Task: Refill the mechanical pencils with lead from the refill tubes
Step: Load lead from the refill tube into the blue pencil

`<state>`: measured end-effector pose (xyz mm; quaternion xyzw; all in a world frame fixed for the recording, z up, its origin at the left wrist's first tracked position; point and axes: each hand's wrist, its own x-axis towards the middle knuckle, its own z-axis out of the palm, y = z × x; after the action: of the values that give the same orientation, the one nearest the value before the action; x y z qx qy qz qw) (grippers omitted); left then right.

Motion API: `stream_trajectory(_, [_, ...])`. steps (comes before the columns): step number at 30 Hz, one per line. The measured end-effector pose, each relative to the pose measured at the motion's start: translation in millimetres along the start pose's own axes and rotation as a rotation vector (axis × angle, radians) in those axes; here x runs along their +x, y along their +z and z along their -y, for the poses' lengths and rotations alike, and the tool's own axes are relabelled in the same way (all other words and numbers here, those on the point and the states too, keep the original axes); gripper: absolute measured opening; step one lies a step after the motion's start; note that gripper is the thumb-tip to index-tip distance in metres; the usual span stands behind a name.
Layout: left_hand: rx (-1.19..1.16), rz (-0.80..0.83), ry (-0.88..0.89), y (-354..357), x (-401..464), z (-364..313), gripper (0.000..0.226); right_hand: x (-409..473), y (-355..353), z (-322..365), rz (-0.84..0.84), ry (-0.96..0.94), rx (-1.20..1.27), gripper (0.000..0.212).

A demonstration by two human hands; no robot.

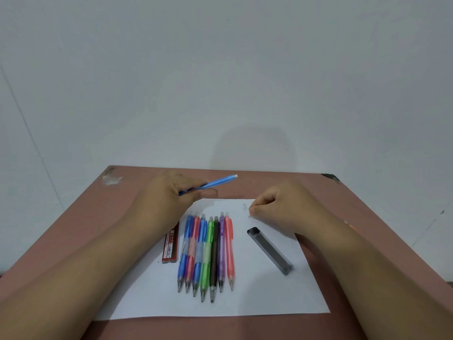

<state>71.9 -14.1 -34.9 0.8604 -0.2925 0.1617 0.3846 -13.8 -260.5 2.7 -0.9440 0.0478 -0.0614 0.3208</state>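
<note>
Head view looks down on a reddish-brown table (pixel 318 187) with a white sheet of paper (pixel 257 298) lying on it. At about 11 o'clock from the sheet's middle, the left hand (pixel 169 192) grasps a blue mechanical pencil (pixel 215 182), whose white end points toward 2 o'clock above the table. At about 1 o'clock, the right hand (pixel 277 207) is clenched with its fingertips pinched together over the paper; whether it holds anything is too small to tell. Seven mechanical pencils (pixel 208 253) lie side by side on the sheet, tips toward 6 o'clock. A red refill tube (pixel 170 246) lies just beside them at 9 o'clock, partly under the left forearm. A dark grey refill tube (pixel 269 250) lies at 3 o'clock, slanted, apart from the row.
</note>
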Motion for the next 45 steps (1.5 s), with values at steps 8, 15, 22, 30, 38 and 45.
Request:
stream_trajectory(8, [-0.001,0.008,0.024,-2.3,-1.7,-9.8,0.024,-1.2,0.3,-0.4,-0.148,-0.112,0.137,0.01])
stream_trajectory(15, [0.007,0.023,0.038,-2.8,-3.9,-16.2,0.024,-2.4,15.8,10.0,-0.293,-0.382,0.214,0.027])
stream_trajectory(22, [0.021,-0.046,0.002,-4.4,-7.5,-30.4,0.056,3.8,15.0,6.7,-0.357,-0.295,0.266,0.016])
stream_trajectory(30, [0.033,-0.017,-0.204,0.3,-2.9,-18.9,0.026,12.5,17.1,-2.4,-0.241,-0.02,0.375,0.014])
stream_trajectory(38, [0.05,0.095,-0.309,8.5,-1.7,-14.8,0.012,21.9,22.4,-14.6,-0.188,-0.065,0.032,0.025])
stream_trajectory(45, [0.072,0.127,-0.326,10.6,1.5,-13.0,0.015,26.2,25.8,-14.8,-0.141,-0.038,-0.063,0.021])
